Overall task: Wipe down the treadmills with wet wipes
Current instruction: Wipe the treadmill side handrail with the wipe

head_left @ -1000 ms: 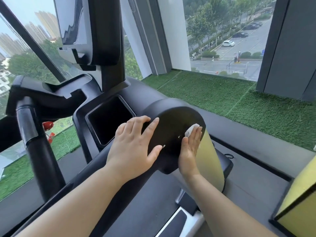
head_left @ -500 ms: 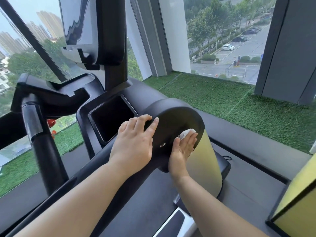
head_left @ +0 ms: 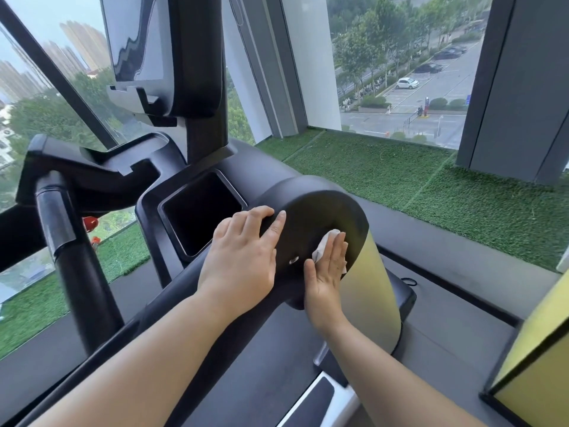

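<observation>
**Q:** What has changed position?
**A:** The right hand (head_left: 328,272) and the wet wipe (head_left: 323,246) have moved inward. They were at the rim of the treadmill's round black end cap (head_left: 314,217) and are now just beside its small centre hole (head_left: 294,260).

**Q:** State of the fingers?
**A:** Right fingers (head_left: 334,254): straight, close together, pressing the white wipe flat against the cap face. The wipe shows above and beside them. Left hand (head_left: 243,260): flat, fingers laid over the cap's upper left edge, thumb on the face.

**Q:** Surroundings?
**A:** Rectangular recess (head_left: 200,211) left of the cap. Yellow upright (head_left: 369,288) to its right. Console screen (head_left: 138,38) above. Artificial grass (head_left: 400,174) along the window (head_left: 400,72).
</observation>
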The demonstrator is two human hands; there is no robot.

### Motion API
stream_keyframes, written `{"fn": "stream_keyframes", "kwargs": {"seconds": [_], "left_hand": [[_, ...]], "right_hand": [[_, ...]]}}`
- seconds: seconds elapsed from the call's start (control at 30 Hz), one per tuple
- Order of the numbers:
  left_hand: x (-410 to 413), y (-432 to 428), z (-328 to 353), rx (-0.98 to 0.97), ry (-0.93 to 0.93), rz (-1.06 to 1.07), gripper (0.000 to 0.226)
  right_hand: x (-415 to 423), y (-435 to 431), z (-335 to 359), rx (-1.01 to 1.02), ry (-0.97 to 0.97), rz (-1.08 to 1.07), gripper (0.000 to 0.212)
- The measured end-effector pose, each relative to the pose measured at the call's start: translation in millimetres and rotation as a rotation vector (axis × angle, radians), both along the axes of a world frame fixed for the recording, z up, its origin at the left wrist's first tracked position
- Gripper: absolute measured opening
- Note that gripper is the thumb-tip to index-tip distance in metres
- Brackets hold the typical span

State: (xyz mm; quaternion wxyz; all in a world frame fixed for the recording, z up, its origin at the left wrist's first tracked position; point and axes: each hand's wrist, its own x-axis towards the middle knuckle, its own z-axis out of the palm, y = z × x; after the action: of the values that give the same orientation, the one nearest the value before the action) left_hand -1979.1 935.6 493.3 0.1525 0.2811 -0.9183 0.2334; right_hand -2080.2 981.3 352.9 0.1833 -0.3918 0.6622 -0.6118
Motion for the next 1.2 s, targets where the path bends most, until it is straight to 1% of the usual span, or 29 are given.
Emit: {"fn": "stream_keyframes", "kwargs": {"seconds": [0.07, 0.17, 0.2, 0.23, 0.3, 0.33, 0.37, 0.47, 0.5, 0.53, 0.63, 0.67, 0.73, 0.77, 0.8, 0.83, 0.87, 0.93, 0.97, 1.0, 1.03, 1.1, 1.17, 1.2], "left_hand": [[0, 1, 0, -0.005, -0.009, 0.004, 0.055], [1, 2, -1, -0.012, -0.013, 0.005, 0.054], [1, 2, 0, -0.016, -0.012, 0.003, 0.054], [1, 1, 0, -0.019, -0.014, 0.004, 0.054], [0, 1, 0, -0.023, -0.031, 0.013, 0.054], [0, 1, 0, -0.027, -0.039, 0.018, 0.054], [0, 1, 1, -0.029, -0.045, 0.020, 0.054], [0, 2, 2, -0.015, -0.061, 0.039, 0.057], [0, 3, 2, -0.013, -0.060, 0.042, 0.058], [0, 3, 3, -0.013, -0.063, 0.042, 0.058], [-1, 4, 4, -0.009, -0.075, 0.040, 0.058], [-1, 3, 4, -0.006, -0.073, 0.035, 0.058], [0, 3, 3, 0.000, -0.070, 0.033, 0.058], [-1, 3, 3, -0.001, -0.066, 0.034, 0.058], [-1, 4, 3, -0.004, -0.061, 0.033, 0.058], [-1, 4, 3, -0.006, -0.059, 0.032, 0.058], [-1, 4, 3, -0.004, -0.057, 0.032, 0.058], [-2, 4, 4, 0.004, -0.058, 0.029, 0.058], [-2, 4, 4, 0.008, -0.060, 0.027, 0.058], [-2, 4, 4, 0.011, -0.058, 0.027, 0.058], [-1, 4, 3, 0.015, -0.055, 0.029, 0.058], [-1, 4, 3, 0.013, -0.046, 0.033, 0.058], [-1, 5, 4, 0.015, -0.044, 0.037, 0.059], [-1, 5, 4, 0.022, -0.048, 0.038, 0.059]], "right_hand": [[6, -2, 9, 0.008, -0.058, -0.017, 0.068], [18, 9, 2, 0.011, 0.065, 0.041, 0.077], [13, 11, -2, 0.016, 0.086, 0.057, 0.076], [6, 10, -4, 0.020, 0.070, 0.059, 0.071], [-8, 2, 0, 0.028, -0.049, 0.005, 0.063], [-9, -2, 4, 0.041, -0.089, -0.029, 0.065], [-5, -5, 8, 0.055, -0.083, -0.043, 0.068], [6, 0, 0, 0.056, 0.086, 0.000, 0.075], [3, 2, -3, 0.047, 0.113, 0.006, 0.075], [-2, 1, -4, 0.045, 0.103, 0.002, 0.072], [-10, -9, 11, 0.064, -0.018, -0.068, 0.067], [-7, -11, 14, 0.071, -0.005, -0.083, 0.070], [0, -9, 11, 0.076, 0.110, -0.051, 0.078], [0, -7, 4, 0.072, 0.166, -0.034, 0.080], [-5, -5, -2, 0.072, 0.181, -0.036, 0.079], [-11, -5, -4, 0.081, 0.141, -0.050, 0.075], [-20, -8, -1, 0.101, 0.053, -0.077, 0.071], [-36, -15, 13, 0.170, -0.171, -0.144, 0.067], [-39, -19, 22, 0.192, -0.241, -0.163, 0.066], [-37, -20, 28, 0.187, -0.250, -0.163, 0.067], [-33, -18, 30, 0.151, -0.207, -0.135, 0.071], [-21, -9, 25, 0.037, -0.049, -0.042, 0.077], [-28, -4, 15, 0.004, 0.028, -0.002, 0.067], [-37, -6, 15, 0.023, -0.008, -0.019, 0.061]]}}
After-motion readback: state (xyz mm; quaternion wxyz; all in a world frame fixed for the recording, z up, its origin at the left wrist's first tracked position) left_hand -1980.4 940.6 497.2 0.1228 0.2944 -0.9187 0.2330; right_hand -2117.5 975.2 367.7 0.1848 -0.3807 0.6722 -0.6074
